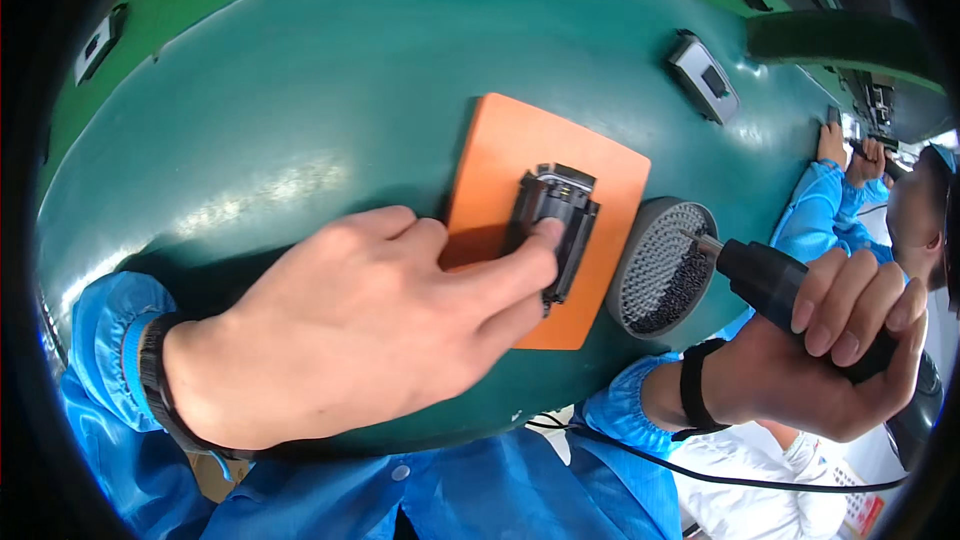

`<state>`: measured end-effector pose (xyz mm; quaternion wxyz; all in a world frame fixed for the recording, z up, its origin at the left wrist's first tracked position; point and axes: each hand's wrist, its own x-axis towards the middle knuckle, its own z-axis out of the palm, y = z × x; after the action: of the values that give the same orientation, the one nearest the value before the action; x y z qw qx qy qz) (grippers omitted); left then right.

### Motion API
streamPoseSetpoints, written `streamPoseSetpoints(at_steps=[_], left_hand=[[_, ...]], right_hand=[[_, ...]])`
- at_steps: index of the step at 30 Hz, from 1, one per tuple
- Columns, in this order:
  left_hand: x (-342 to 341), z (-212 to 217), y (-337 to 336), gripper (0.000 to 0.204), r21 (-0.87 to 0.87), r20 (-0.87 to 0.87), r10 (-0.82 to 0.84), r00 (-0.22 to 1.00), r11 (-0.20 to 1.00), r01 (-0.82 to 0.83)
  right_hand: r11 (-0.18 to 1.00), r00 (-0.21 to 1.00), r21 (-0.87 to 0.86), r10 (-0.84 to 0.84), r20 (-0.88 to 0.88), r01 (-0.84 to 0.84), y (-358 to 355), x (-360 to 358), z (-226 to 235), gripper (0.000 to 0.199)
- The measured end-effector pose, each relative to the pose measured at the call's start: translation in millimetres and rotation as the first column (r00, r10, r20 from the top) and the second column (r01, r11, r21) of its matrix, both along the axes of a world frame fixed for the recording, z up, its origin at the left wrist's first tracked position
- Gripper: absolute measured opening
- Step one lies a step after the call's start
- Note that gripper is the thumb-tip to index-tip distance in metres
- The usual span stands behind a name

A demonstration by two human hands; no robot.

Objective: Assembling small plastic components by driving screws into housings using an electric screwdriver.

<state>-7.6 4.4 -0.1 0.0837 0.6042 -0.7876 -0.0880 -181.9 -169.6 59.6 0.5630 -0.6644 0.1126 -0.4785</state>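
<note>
Two hands, well apart: left hand (360,310) over a black device (572,202) on the orange pad (490,140), index finger pressed to its top, impossible to tell whether clamped round its sides too; right hand (840,350) wrapped round a dark driver (755,272), metal tip (709,245) over the round grey dish (622,292), contact unclear. Possible trouble: a device skidding on the pad, from uneven fingertip pressure; spilled pieces, from a tip catching the rim and tilting the dish; a tugged black cable (700,472), from a sleeve or elbow brushing past. As for containers: the shallow dish, just beside the pad on the green tabletop (390,70), holding many tiny dark pieces (682,285), probably screws, gathered toward the lower right, with paler dotted texture across the rest.
</note>
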Motion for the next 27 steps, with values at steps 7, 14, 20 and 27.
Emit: streamPoseSetpoints(at_steps=[7, 14, 20, 27], left_hand=[[1, 4, -6, 0.044, 0.018, -0.081, -0.031, 0.996, 0.999, 0.032], [1, 0, -6, 0.051, -0.007, -0.087, -0.035, 0.996, 0.999, 0.034], [1, 1, -6, 0.052, -0.01, -0.091, -0.034, 0.995, 0.999, 0.033], [4, 4, -5, 0.054, 0.025, -0.057, -0.043, 0.997, 0.999, 0.045]], right_hand=[[0.99, 0.989, -0.007, -0.14, -0.04, 0.14, -9, -14, -13, 0.018], [0.994, 0.993, -0.003, -0.114, -0.02, 0.114, -13, -12, -21, 0.018], [0.99, 0.991, 0.047, -0.131, -0.01, 0.131, -13, -10, -26, 0.019], [0.987, 0.987, 0.046, -0.157, 0.019, 0.156, -9, -6, -29, 0.021]])
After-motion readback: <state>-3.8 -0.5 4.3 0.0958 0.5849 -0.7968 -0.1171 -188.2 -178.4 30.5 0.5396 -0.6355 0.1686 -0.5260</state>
